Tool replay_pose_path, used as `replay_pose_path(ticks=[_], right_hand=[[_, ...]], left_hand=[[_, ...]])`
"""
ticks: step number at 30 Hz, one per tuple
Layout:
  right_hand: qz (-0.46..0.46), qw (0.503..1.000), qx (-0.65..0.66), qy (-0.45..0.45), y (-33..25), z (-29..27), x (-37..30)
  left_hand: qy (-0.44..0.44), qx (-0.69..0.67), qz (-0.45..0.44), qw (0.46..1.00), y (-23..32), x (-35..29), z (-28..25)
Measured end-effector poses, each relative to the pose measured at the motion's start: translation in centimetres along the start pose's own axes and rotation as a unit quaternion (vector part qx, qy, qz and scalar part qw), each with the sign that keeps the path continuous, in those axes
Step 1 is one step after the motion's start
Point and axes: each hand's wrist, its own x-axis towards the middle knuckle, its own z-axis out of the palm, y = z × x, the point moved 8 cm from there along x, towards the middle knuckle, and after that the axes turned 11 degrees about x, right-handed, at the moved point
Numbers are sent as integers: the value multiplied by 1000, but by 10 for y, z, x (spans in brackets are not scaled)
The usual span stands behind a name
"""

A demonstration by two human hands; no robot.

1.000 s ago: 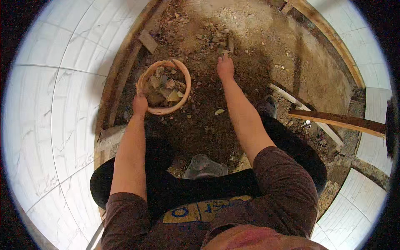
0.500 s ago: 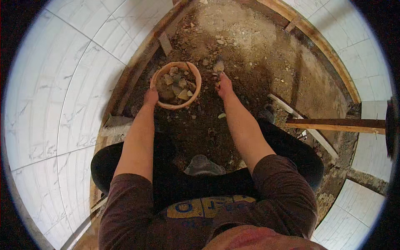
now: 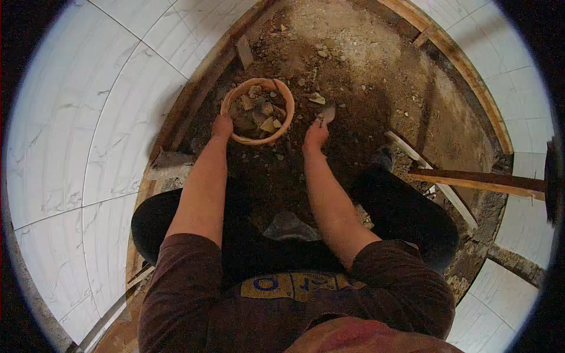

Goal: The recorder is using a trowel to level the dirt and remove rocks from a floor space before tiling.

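Rubble (image 3: 259, 110) lies in the bucket (image 3: 259, 141), which sits on the dirt (image 3: 365, 76) left of the trowel (image 3: 329, 112), with the beam (image 3: 477, 180) farther right, crossing over the batten (image 3: 414, 153), and tiles (image 3: 59, 135) on both outer sides.

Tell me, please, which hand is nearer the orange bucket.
Left: the left hand holds the orange bucket by its left rim; the right hand is apart, to its right.

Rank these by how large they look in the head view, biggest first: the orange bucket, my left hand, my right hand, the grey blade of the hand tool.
1. Orange bucket
2. Left hand and right hand: too alike to rank
3. Grey blade, somewhat blurred
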Motion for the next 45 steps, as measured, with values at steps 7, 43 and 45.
replay_pose_path(ticks=[7,43,45], right_hand=[[-22,992,-105,-67,2,42,25],[80,984,-105,-120,-51,-27,18],[88,989,-71,-100,-59,-36,27]], left_hand=[[7,-78,-8,997,11,-10,2],[25,-52,62,996,40,27,45],[-30,-102,37,994,60,8,36]])
